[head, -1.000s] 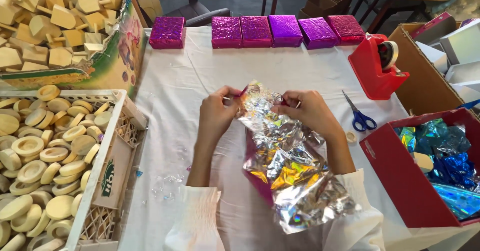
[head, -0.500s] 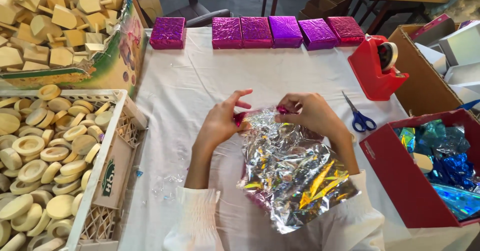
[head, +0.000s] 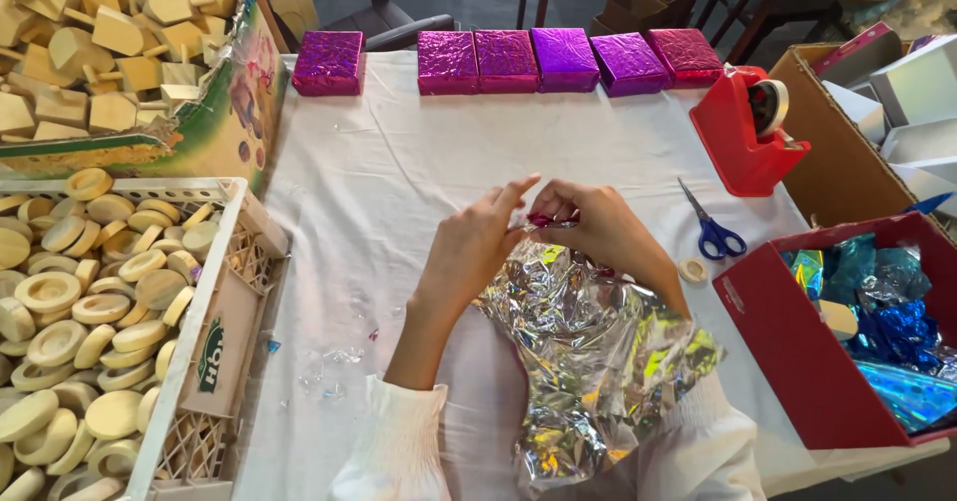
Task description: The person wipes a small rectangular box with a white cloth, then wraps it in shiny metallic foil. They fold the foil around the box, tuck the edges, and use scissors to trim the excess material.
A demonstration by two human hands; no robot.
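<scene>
Left hand (head: 469, 252) and right hand (head: 603, 230) together at frame centre, both pinching the top edge of a crinkled silver foil sheet (head: 588, 361); grip clenched on foil, magenta edge between fingertips. Sheet draped downward toward lower centre over white-clothed bench (head: 389, 162). Row of purple wrapped boxes (head: 508, 60) along top. Red tape dispenser (head: 748, 127) upper right, blue-handled scissors (head: 710, 227) beside. Crate of wooden discs (head: 100, 312) at left.

Two bare forearms, white gathered sleeves (head: 394, 441)
</scene>
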